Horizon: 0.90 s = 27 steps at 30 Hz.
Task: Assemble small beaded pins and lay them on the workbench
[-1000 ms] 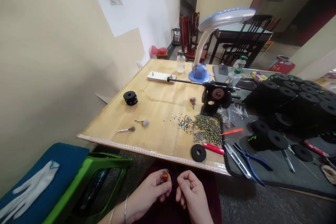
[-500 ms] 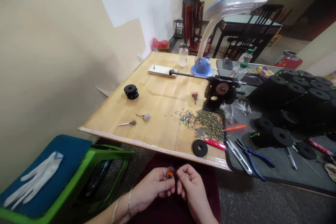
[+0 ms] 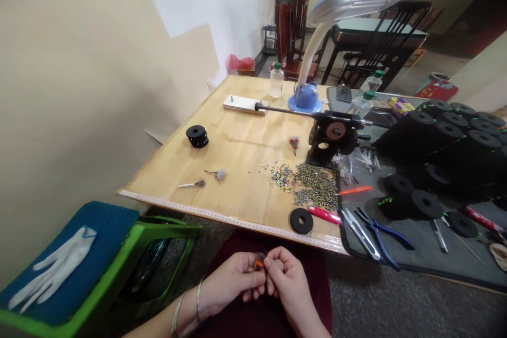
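Note:
My left hand (image 3: 241, 277) is closed on a small bundle (image 3: 259, 263) with a bright orange band and a dark, fuzzy top, held low over my lap in front of the table edge. Its lower part is hidden by the fingers. Right beside it, my right hand (image 3: 283, 274) pinches thumb and forefinger together at the bundle's right side. Whatever lies in that pinch is too small to make out. Just beyond the hands, a flat black foam ring (image 3: 301, 221) lies by the table edge, next to a red-handled tool (image 3: 324, 215).
Small metal pieces (image 3: 317, 185) and coloured beads (image 3: 282, 177) lie heaped before a black winding device (image 3: 332, 134). Scissors-like tweezers (image 3: 361, 235), blue pliers (image 3: 382, 232) and black foam spools (image 3: 425, 203) cover the right-hand mat. A lamp (image 3: 307, 99) stands behind.
My right hand has come in against the bundle, closing the small gap between the hands. The view has shifted slightly; the table things have not moved.

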### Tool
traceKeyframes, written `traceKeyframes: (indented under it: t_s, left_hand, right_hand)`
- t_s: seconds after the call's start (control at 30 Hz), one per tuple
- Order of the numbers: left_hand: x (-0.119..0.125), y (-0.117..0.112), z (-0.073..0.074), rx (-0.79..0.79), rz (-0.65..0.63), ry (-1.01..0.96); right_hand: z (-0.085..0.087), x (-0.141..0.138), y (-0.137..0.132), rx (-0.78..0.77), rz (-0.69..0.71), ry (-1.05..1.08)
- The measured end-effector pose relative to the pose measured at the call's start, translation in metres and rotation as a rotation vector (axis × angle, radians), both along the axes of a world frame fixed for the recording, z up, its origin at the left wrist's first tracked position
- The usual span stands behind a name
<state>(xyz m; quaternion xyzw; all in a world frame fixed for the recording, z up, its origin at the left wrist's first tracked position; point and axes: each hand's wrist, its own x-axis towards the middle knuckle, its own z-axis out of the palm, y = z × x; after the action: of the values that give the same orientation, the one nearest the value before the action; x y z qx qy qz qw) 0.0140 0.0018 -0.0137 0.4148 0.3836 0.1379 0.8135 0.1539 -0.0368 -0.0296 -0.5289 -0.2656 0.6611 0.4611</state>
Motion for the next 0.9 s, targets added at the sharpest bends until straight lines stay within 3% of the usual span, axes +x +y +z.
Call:
traceKeyframes:
  t_s: [0.3, 0.6, 0.9]
  left_hand:
    - [0.0, -0.003, 0.0, 0.019, 0.221, -0.006]
    - [0.001, -0.004, 0.004, 0.108, 0.27, 0.143]
    - [0.002, -0.003, -0.003, 0.152, 0.323, 0.158]
  right_hand:
    - [-0.001, -0.001, -0.001, 0.012, -0.045, -0.059]
    - [-0.001, -0.001, -0.005, -0.024, -0.066, -0.089]
    - [0.004, -0.005, -0.012, -0.065, 0.007, -0.09]
